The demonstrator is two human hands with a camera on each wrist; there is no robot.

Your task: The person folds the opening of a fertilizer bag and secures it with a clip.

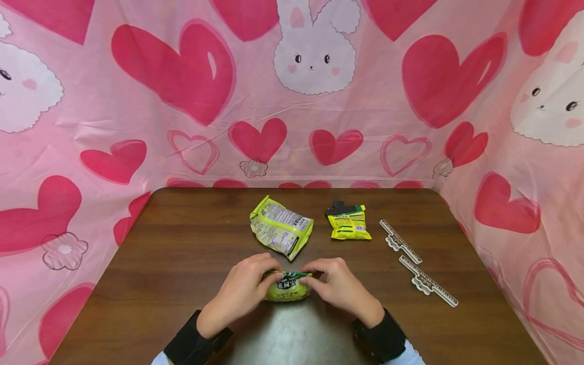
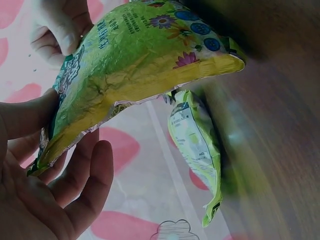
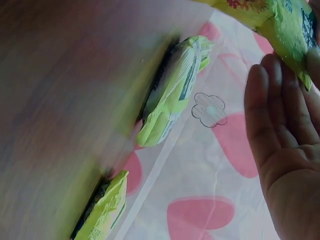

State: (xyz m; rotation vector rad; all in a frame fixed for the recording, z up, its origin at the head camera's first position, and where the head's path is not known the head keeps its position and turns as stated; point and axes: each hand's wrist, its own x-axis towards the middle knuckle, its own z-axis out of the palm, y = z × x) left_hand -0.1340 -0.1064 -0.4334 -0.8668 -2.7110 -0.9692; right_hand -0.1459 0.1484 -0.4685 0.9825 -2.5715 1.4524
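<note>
A yellow-green printed packet (image 1: 287,291) stands near the middle front of the table, its dark green top edge facing up. My left hand (image 1: 246,284) pinches that edge at its left end between thumb and fingers. At the other end my right hand (image 1: 339,284) pinches the same edge. In the left wrist view the packet (image 2: 130,55) looks plump, with flowers and blue circles on its front, and the left hand's (image 2: 40,185) thumb lies on the top edge. The right wrist view has only part of the packet (image 3: 290,35) beside the right hand (image 3: 285,135).
Behind the hands lies a larger lime packet (image 1: 283,228) with a grey printed back. To its right is a small yellow packet (image 1: 350,226) with a black clip (image 1: 342,209) across its top. Two white ruler-like strips (image 1: 400,242) with scalloped tabs lie at the right.
</note>
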